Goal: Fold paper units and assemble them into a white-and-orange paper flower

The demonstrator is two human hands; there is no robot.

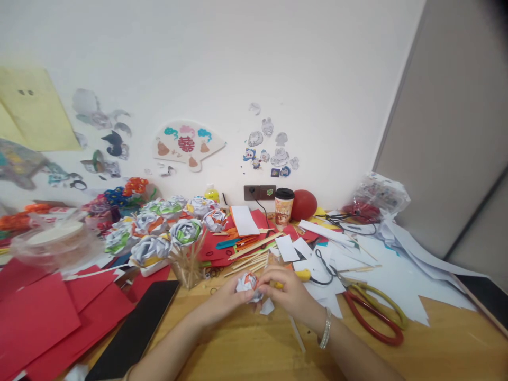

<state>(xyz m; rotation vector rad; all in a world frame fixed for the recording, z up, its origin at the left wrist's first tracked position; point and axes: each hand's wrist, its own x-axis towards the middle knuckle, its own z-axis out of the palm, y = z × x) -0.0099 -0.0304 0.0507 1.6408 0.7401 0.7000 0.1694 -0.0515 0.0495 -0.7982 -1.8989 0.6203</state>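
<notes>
A paper flower [246,283], white with orange-red edges, is held over the front of the table. My left hand [227,300] is closed around its left side and underside. At its right edge my right hand [288,290] pinches the paper, thumb and fingertips together, with a beaded bracelet [325,328] on that wrist. A thin pale stick [297,334] slants down below the hands; whether it joins the flower is hidden. Behind my right hand shows the yellow handle [304,275] of a tool with a black cord. A small white paper scrap [267,306] is just under the flower.
Several finished paper flowers [186,232] stand left in a clear holder [186,270] of sticks. Large red-and-yellow-handled scissors [375,312] lie right. Red sheets [35,307] and a black board [135,328] cover the left; white paper [381,264] spreads right. A paper cup [284,207] stands behind.
</notes>
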